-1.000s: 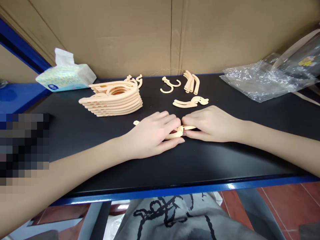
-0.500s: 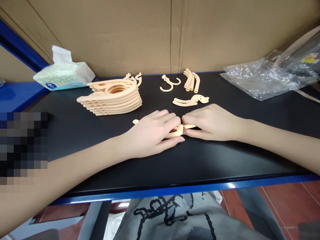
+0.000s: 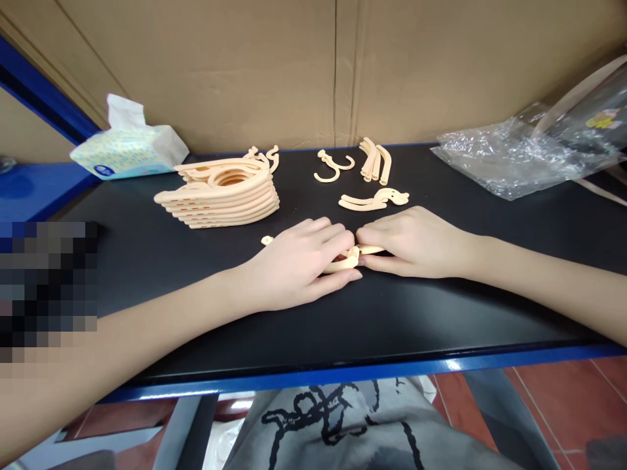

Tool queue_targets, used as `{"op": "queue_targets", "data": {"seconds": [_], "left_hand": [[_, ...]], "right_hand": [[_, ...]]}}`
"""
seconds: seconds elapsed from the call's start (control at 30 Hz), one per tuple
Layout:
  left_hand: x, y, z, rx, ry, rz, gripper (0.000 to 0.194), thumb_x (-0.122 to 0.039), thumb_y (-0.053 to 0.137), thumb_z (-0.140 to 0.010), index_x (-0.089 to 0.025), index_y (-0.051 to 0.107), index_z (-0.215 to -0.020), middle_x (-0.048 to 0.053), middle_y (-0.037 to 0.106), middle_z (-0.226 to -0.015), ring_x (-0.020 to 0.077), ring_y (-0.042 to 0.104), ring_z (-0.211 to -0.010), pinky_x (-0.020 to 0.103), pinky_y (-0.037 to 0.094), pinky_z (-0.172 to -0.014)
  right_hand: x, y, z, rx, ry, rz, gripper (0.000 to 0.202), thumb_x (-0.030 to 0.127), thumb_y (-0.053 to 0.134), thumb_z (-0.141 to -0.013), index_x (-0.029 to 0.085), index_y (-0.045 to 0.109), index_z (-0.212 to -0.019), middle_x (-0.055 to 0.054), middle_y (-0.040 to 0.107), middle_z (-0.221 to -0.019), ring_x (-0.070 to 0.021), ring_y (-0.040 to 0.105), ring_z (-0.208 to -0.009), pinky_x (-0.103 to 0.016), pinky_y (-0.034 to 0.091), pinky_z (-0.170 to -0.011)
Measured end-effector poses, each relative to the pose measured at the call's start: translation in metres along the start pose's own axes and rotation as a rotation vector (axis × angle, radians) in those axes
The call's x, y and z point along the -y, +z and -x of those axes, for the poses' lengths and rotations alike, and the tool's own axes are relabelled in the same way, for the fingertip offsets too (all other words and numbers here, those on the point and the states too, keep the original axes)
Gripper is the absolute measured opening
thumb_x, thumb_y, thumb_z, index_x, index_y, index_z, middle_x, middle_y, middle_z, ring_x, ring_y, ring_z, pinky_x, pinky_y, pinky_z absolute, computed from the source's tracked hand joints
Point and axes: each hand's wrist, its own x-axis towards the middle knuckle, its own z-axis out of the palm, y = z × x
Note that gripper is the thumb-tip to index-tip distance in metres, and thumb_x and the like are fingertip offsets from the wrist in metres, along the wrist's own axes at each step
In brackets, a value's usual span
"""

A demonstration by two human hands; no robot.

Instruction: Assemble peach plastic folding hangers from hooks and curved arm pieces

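Near the front middle of the table, my left hand [image 3: 301, 264] is closed over a cream plastic folding-hanger part [image 3: 343, 264]. One end of the part pokes out beyond the knuckles on the far left, and most of it is hidden under the palm. My right hand [image 3: 414, 243] pinches a thin cream hanger piece [image 3: 371, 249] right against the left hand's part; whether the two are joined I cannot tell. Just behind the right hand lies a folded hanger arm piece [image 3: 375, 200].
A stack of cream folding hangers [image 3: 220, 196] stands at left, beside a tissue pack [image 3: 132, 150]. Behind my hands lie loose hooks [image 3: 334, 166] and several curved arms [image 3: 375, 161]. A clear plastic bag [image 3: 519, 156] is at right. The blue table edge [image 3: 362, 373] runs in front.
Both hands keep the same hold in nearly the same place. The whole view has shifted very slightly.
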Motion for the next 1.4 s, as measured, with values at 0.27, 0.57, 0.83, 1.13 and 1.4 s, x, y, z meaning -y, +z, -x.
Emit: {"op": "queue_targets", "data": {"seconds": [0.27, 0.57, 0.83, 1.13, 1.4], "left_hand": [[-0.0005, -0.0003, -0.0001, 0.009, -0.004, -0.006, 0.024, -0.039, 0.041, -0.094, -0.018, 0.043, -0.083, 0.003, 0.053, -0.084, 0.0182, 0.044, -0.077, 0.028, 0.034, -0.068], [0.0002, -0.0004, 0.0007, 0.008, -0.002, -0.003, 0.024, -0.039, 0.041, -0.094, -0.018, 0.043, -0.083, 0.003, 0.052, -0.084, 0.0179, 0.044, -0.077, 0.028, 0.034, -0.068], [-0.0001, -0.0003, 0.0, 0.0, -0.001, 0.0, 0.024, -0.039, 0.041, -0.094, -0.018, 0.044, -0.083, 0.003, 0.053, -0.083, 0.0178, 0.044, -0.076, 0.028, 0.034, -0.068], [-0.0006, 0.002, 0.0008, -0.003, -0.002, 0.0, 0.025, -0.039, 0.041, -0.094, -0.017, 0.045, -0.084, 0.002, 0.052, -0.082, 0.0177, 0.044, -0.076, 0.029, 0.034, -0.068], [0.0002, 0.0009, 0.0, -0.005, 0.003, 0.003, 0.024, -0.038, 0.042, -0.094, -0.017, 0.045, -0.084, 0.003, 0.052, -0.083, 0.018, 0.044, -0.077, 0.028, 0.033, -0.068]], "right_hand": [[0.0004, -0.0007, -0.0002, 0.002, 0.001, -0.001, 0.035, 0.04, 0.035, -0.094, 0.017, 0.049, -0.07, 0.001, 0.055, -0.063, -0.0094, 0.045, -0.053, -0.023, 0.019, -0.048], [0.0, -0.0005, -0.0005, 0.0, -0.003, -0.001, 0.035, 0.04, 0.035, -0.094, 0.017, 0.049, -0.071, 0.0, 0.056, -0.064, -0.0097, 0.046, -0.054, -0.023, 0.02, -0.048], [-0.0002, -0.0002, 0.0003, -0.01, -0.009, 0.005, 0.035, 0.04, 0.035, -0.094, 0.017, 0.05, -0.071, 0.0, 0.056, -0.063, -0.0097, 0.045, -0.053, -0.023, 0.019, -0.048], [-0.0005, 0.0005, 0.0006, 0.0, 0.0, 0.005, 0.036, 0.041, 0.034, -0.094, 0.017, 0.05, -0.072, 0.0, 0.056, -0.064, -0.0096, 0.045, -0.053, -0.023, 0.02, -0.048], [-0.001, 0.0009, 0.0004, 0.005, -0.005, 0.013, 0.037, 0.042, 0.034, -0.094, 0.017, 0.049, -0.071, 0.001, 0.055, -0.064, -0.0095, 0.046, -0.054, -0.023, 0.019, -0.048]]}}
